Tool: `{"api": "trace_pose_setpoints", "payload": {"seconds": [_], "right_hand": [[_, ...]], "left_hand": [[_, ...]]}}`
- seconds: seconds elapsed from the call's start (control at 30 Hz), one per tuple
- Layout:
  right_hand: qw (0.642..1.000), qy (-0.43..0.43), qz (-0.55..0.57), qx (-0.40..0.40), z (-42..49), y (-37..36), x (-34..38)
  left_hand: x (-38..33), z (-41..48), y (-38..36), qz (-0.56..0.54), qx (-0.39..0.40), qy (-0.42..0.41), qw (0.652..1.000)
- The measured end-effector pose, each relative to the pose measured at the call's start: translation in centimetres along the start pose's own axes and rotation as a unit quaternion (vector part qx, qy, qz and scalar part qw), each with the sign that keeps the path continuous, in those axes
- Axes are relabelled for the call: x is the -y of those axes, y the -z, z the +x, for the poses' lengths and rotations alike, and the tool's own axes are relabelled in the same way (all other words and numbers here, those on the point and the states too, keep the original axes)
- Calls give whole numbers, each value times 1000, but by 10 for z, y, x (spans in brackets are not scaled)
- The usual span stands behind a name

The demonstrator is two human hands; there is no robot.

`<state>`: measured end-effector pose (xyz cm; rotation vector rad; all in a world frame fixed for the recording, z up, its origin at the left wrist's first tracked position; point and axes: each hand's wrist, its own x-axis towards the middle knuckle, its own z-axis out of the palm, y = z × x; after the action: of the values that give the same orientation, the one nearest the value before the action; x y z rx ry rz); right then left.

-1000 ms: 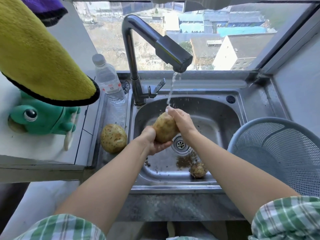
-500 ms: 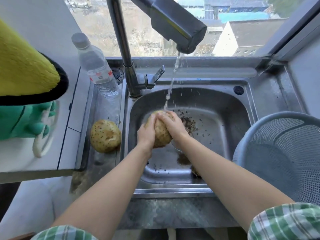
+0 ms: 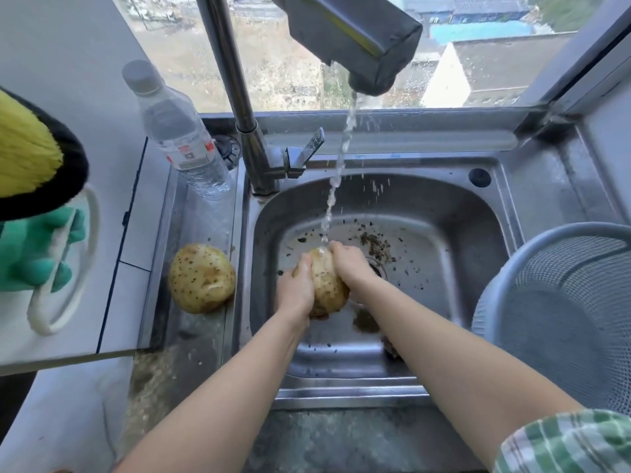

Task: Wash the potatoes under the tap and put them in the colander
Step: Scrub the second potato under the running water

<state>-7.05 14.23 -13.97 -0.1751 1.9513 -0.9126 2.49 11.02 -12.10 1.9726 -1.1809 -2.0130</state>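
Washing step in hand: left hand (image 3: 296, 289) and right hand (image 3: 350, 264) clasp potato (image 3: 327, 280) under tap (image 3: 355, 39) stream, mid-sink; next, judged, transfer to colander (image 3: 512, 288) at right edge.

I get bright, even daylight through the window (image 3: 273, 70) behind the sink (image 3: 444, 206). The steel walls carry soft glare and shadows are faint. The wide lens bends the frame edges. The tap (image 3: 358, 35) looms large and slightly soft, and the falling water (image 3: 336, 179) smears into streaks.
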Motion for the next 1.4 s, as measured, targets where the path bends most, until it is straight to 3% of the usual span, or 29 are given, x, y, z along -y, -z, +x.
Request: {"api": "trace_pose_setpoints", "payload": {"seconds": [0.13, 0.2, 0.33, 0.47, 0.57, 0.63, 0.77, 0.8, 0.87, 0.93, 1.03, 1.07, 1.13, 1.17, 1.23, 1.3, 1.4], "right_hand": [[977, 108, -167, -78, -13, -13, 1], [981, 109, -138, -79, -12, -9, -1], [999, 26, 34, -17, -3, 1, 3], [974, 173, -2, -149, -21, -11, -4], [951, 255, -130, -120, -26, -25, -12], [956, 229, -161, -84, -17, -22, -10], [998, 48, -7, -31, -4, -6, 6], [997, 54, -37, -46, -7, -8, 8], [968, 144, -180, -101, -15, -19, 2], [944, 213, -228, -106, -23, -27, -5], [972, 163, -152, -70, -7, -15, -4], [992, 104, -62, -39, -2, -7, -2], [991, 0, 132, 23, -2, 0, 4], [989, -1, 147, 24, -5, -1, 4], [992, 118, -30, -28, -13, -12, -5], [953, 224, -190, -75, -22, -23, -15], [947, 251, -183, -75, -14, -20, -9]], "left_hand": [[1, 8, -3, -12, -11, -11, 1000], [-3, 6, -2, 0, -9, -34, 999], [-4, 3, -1, -13, -4, -34, 999], [-3, 2, -5, -10, -38, -62, 997], [-4, 2, -4, -54, -33, -41, 997], [-6, 3, -2, -50, -27, -46, 997], [-7, 4, -2, -15, -14, -68, 997], [-7, 5, -2, -20, -14, -65, 998], [-7, 8, -2, -45, -12, -51, 998], [-6, 10, -1, -54, -14, -43, 998], [-4, 10, 0, -68, -1, -22, 997], [-3, 11, 0, -73, 4, -15, 997], [-4, 9, -1, -83, 13, 11, 996], [-5, 7, -2, -89, 11, 25, 996], [-4, 11, -3, -132, 4, 47, 990], [-2, 14, -3, -170, -17, 56, 984], [0, 19, -1, -177, 1, 64, 982]]}}
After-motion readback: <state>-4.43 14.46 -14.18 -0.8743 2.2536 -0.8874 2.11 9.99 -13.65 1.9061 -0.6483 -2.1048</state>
